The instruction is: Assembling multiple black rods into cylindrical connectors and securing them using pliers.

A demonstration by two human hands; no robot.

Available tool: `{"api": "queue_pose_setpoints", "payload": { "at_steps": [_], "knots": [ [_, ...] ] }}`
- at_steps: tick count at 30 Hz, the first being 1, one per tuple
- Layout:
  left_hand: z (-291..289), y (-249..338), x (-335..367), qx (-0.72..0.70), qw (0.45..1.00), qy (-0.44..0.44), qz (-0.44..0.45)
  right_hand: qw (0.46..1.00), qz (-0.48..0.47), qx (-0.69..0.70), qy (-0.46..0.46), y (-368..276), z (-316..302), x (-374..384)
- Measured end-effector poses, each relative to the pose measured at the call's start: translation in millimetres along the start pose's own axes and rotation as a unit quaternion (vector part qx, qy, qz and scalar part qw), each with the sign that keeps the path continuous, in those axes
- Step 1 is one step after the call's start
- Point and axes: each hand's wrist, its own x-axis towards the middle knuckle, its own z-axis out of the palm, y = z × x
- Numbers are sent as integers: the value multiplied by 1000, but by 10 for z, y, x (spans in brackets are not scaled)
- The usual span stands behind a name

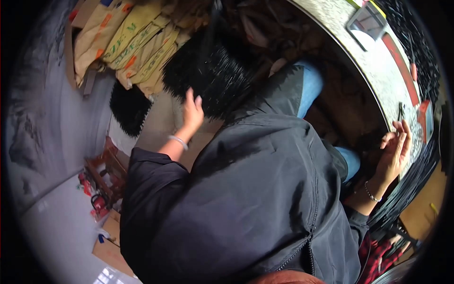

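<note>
At the edge of a large black bristly bundle (203, 66) I hold my left hand (193, 113), its thumb and fingers apart. Nothing shows in it, and whether the fingertips touch the bristles is hard to make out. Over on the right, my right hand (396, 150) is raised at the rim of the pale table (364, 61). Its fingers are loosely bent and apart, with no object visible between them. Just beyond those fingertips lies a small dark tool (401, 111), too small to name. My dark jacket (246, 184) covers the middle of the view.
Stacked paper and yellow sacks (137, 42) stand at the far left, beside a smaller black bristly bundle (130, 110). Long black strands (411, 182) hang past the table's right side. A grey tray-like device (368, 27) sits on the tabletop. A reddish wooden stool (105, 173) and cardboard (112, 253) are at left.
</note>
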Motion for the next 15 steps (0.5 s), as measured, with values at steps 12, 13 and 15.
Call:
{"api": "queue_pose_setpoints", "payload": {
  "at_steps": [12,13,15],
  "knots": [
    [7,-985,286,257,956,-103,-99,997,5,-67,-37,-124,149,-25],
    [15,-858,528,283,952,-70,-95,996,15,-80,-23,-156,142,-46],
    [145,-555,871,303,951,-43,-49,997,28,-76,16,-188,121,-99]
  ]
}}
